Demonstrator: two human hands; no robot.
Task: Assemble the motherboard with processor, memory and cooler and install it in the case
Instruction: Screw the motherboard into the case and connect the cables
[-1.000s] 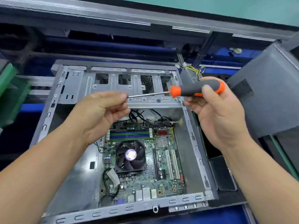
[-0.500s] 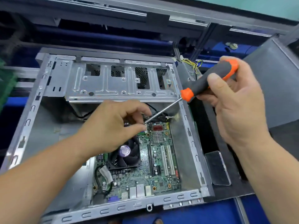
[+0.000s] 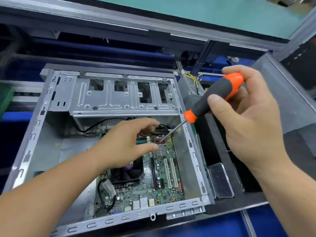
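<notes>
Motherboard with cooler is lying in the case; right hand is gripping the screwdriver, left hand loosely curled, fastening apparently remaining.

1. One head-worn wide-angle view looks forward and steeply down, from close above, into the open grey metal computer case.
2. Both forearms enter from the bottom corners.
3. Edges bow with lens distortion.

A green floor shows beyond a grey metal rail at the top, with blue surfaces below it and a grey box at the right.
</notes>
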